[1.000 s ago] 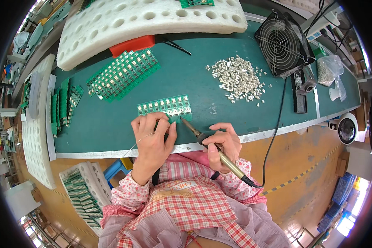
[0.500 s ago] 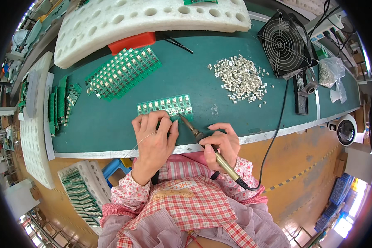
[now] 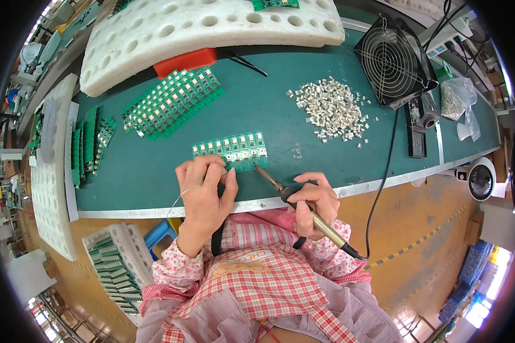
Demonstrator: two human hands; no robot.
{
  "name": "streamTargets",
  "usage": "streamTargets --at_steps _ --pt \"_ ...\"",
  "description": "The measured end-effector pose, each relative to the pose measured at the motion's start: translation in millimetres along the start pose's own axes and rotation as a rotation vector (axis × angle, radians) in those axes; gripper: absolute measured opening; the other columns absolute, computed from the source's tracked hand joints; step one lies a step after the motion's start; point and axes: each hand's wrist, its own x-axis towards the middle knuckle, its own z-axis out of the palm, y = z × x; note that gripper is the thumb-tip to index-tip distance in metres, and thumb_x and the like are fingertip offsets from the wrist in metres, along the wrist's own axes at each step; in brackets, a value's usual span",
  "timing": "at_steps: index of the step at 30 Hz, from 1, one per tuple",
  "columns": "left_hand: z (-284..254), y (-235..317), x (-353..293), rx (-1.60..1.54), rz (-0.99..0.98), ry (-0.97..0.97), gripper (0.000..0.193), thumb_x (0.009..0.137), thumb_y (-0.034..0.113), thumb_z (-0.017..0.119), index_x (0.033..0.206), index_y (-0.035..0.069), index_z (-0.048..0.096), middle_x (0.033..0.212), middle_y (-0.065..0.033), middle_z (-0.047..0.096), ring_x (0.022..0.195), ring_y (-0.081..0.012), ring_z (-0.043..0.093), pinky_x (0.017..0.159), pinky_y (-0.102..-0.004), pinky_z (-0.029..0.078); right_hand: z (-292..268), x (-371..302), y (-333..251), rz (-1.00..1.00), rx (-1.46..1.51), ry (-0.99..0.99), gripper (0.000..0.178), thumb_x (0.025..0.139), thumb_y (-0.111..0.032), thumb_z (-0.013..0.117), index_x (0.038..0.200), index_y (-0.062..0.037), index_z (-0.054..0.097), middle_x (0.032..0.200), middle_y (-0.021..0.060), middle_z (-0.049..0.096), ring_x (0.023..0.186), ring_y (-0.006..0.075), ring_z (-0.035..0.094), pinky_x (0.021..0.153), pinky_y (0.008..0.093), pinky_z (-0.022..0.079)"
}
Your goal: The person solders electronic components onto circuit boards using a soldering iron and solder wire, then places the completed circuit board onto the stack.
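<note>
A green circuit board [image 3: 234, 143] with a row of small white components lies flat near the bench's front edge. At its lower left my left hand [image 3: 201, 186] pinches a thin solder wire [image 3: 180, 196], which loops back beside the wrist. My right hand [image 3: 316, 200] is closed round a soldering iron [image 3: 330, 233], held like a pen. The iron's dark tip reaches the lower right part of the board; whether it touches is too small to tell. My left fingertips partly cover the board's lower left side.
Rows of stacked circuit boards [image 3: 174, 103] lie at the back left, by a red tray [image 3: 184, 62] and white foam [image 3: 154, 54]. Tweezers [image 3: 247, 64] lie behind. Loose small connectors [image 3: 333, 108] form a pile at right, before a black fan [image 3: 390, 62]. The iron's cord [image 3: 385, 177] crosses the bench.
The iron's tip and my right hand have shifted slightly right and nearer to me. My left hand has drawn a little left, away from the tip, still pinching the solder wire.
</note>
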Motion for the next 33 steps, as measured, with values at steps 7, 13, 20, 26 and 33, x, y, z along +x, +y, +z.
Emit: streamTargets --at_steps 7,13,20,26,33 --pt "5 -4 -2 0.033 0.05 -0.021 0.015 0.076 0.003 0.072 0.077 0.006 0.058 0.097 -0.0059 0.06 0.084 -0.0239 0.053 0.081 -0.0387 0.036 8 6 -4 -0.014 -0.038 -0.016 0.006 0.076 -0.002 0.062 0.082 -0.0025 0.064 0.064 0.0062 0.064 0.048 0.0172 0.054 0.079 0.0455 0.056" --pt "6 -4 0 0.05 0.053 -0.011 0.018 0.076 0.005 0.073 0.078 0.007 0.056 0.096 -0.005 0.058 0.084 -0.0247 0.054 0.081 -0.0403 0.037 14 10 -7 0.004 -0.041 -0.081 0.006 0.077 -0.003 0.062 0.083 -0.0028 0.065 0.064 0.0055 0.065 0.049 0.0179 0.056 0.082 0.0451 0.055" --pt "8 -3 2 0.059 0.046 -0.006 0.015 0.077 0.004 0.073 0.079 0.007 0.058 0.097 -0.0053 0.06 0.084 -0.0239 0.054 0.081 -0.0387 0.036 13 15 -8 0.007 -0.093 -0.15 0.005 0.079 -0.003 0.063 0.084 -0.0029 0.064 0.067 0.0058 0.067 0.052 0.0184 0.059 0.084 0.0454 0.054" --pt "8 -2 3 0.087 0.043 -0.012 0.015 0.077 0.004 0.074 0.078 0.008 0.059 0.097 -0.0046 0.06 0.083 -0.0236 0.054 0.081 -0.038 0.036 13 16 -6 -0.019 -0.13 -0.185 0.006 0.079 -0.002 0.064 0.084 -0.0028 0.064 0.069 0.0057 0.067 0.054 0.019 0.06 0.085 0.0456 0.053" --pt "6 -2 2 0.045 0.039 0.021 0.014 0.077 0.005 0.075 0.078 0.007 0.061 0.093 -0.0044 0.06 0.084 -0.0234 0.054 0.08 -0.0375 0.037 13 13 -5 -0.024 -0.14 -0.204 0.006 0.078 -0.001 0.063 0.084 -0.0034 0.063 0.069 0.0052 0.067 0.054 0.0191 0.061 0.085 0.0456 0.053"
